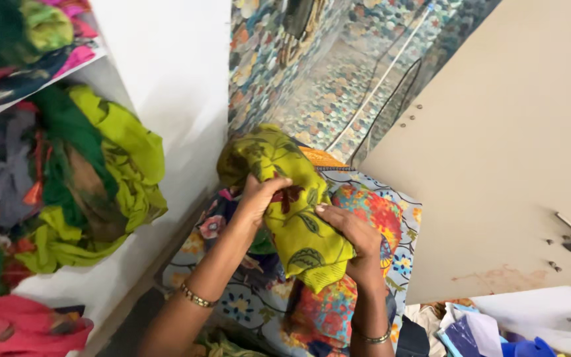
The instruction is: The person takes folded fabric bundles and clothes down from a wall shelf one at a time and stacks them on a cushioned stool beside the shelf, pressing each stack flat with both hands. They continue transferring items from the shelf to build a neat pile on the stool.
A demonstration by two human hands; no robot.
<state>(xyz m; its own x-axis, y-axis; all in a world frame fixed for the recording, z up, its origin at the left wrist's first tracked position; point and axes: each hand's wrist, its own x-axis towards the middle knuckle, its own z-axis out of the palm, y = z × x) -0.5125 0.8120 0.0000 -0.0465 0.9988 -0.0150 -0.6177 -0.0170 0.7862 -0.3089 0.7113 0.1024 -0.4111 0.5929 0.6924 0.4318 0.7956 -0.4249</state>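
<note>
A rolled yellow-green floral cloth (279, 168) is held up in front of me, over a colourful floral bedsheet (381, 211). My left hand (258, 197) grips its left side, with the thumb across the top. My right hand (355, 237) clasps the lower right end of the roll from beneath. Each wrist wears a thin gold bangle. The cloth's far end points up towards the patterned wall.
White shelves (166, 79) on the left are stuffed with crumpled green, pink and grey clothes (94, 178). A beige cupboard door (497, 152) stands open on the right. Blue and white fabric pieces (490, 330) lie at the bottom right. A patterned wall (312, 73) is ahead.
</note>
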